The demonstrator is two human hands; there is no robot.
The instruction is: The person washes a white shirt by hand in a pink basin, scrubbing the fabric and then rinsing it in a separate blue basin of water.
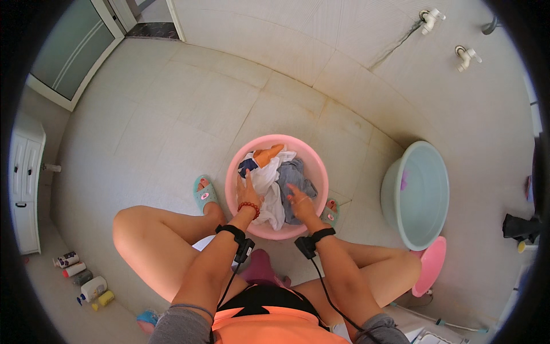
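A round pink plastic basin (pixel 323 172) stands on the tiled floor between my feet. White cloth (pixel 265 177) with orange and navy parts lies in its left half, and a grey-blue garment (pixel 292 172) in its right half. My left hand (pixel 248 192), with a red bead bracelet at the wrist, rests inside the basin's left side against the white cloth, fingers spread. My right hand (pixel 301 204) is over the grey-blue garment near the basin's lower right, its fingers apart; whether it touches the cloth is unclear. Neither hand is closed on anything visible.
A large pale blue-green tub (pixel 390 193) stands by the wall at right, with a pink basin (pixel 432 266) below it. Two taps (pixel 429 20) are on the wall. Several bottles (pixel 93 288) are at lower left. Black cables (pixel 324 284) run from straps on both wrists.
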